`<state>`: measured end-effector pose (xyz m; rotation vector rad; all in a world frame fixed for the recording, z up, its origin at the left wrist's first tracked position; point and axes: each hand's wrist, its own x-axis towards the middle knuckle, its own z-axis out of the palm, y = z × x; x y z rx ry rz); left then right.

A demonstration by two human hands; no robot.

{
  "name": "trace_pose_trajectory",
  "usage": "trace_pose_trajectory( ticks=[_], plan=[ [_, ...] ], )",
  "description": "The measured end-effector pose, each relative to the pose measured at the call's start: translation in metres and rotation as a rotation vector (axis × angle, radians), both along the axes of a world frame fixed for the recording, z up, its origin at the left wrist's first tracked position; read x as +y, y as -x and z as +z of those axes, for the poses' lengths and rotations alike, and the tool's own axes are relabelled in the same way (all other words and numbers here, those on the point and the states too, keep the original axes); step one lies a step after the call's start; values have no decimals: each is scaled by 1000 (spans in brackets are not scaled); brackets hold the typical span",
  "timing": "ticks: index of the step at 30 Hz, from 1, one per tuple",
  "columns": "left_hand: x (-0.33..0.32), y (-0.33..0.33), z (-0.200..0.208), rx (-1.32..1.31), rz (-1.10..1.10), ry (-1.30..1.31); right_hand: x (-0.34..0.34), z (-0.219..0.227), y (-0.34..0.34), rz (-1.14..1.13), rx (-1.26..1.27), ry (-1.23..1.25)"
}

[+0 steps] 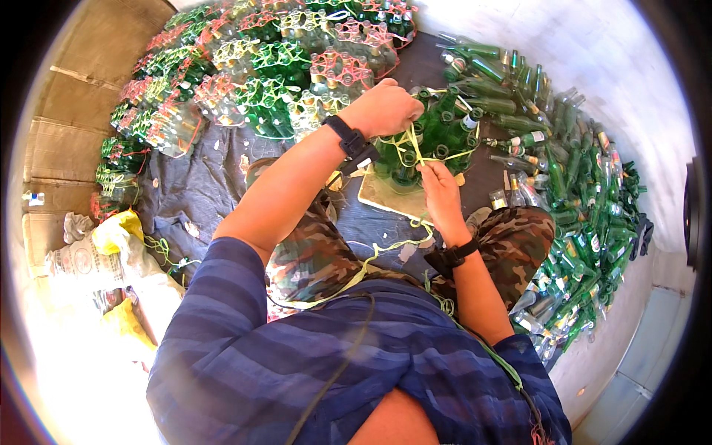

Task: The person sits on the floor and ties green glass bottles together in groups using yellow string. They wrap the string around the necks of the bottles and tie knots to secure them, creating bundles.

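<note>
A cluster of upright green glass bottles (449, 127) stands in front of me on a flat, tan board (393, 199). Yellow-green twine (412, 138) loops around the bottle necks. My left hand (384, 111) is closed at the near left side of the cluster, gripping the twine and pulling it taut. Close to the front bottles, my right hand (441, 194) pinches the same twine between thumb and fingers, lower and to the right of the left hand. A length of this twine trails down across my lap.
Many bundles of tied bottles (278, 70) fill the far left. Loose green bottles (571, 200) lie heaped along the right wall. A dark sheet (194, 194) covers the floor. White and yellow sacks (111, 252) sit at the left beside cardboard (78, 111).
</note>
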<state>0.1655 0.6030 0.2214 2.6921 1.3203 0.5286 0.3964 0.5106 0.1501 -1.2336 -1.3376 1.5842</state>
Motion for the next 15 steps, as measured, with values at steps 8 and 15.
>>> trace_pose_trajectory(
  ticks=[8,15],
  plan=[
    [11,-7,-4,-65,17,125,-1,-8,3,-1,18,-62],
    [19,-8,-10,-66,3,207,-1,-8,1,27,33,-82]
  ],
)
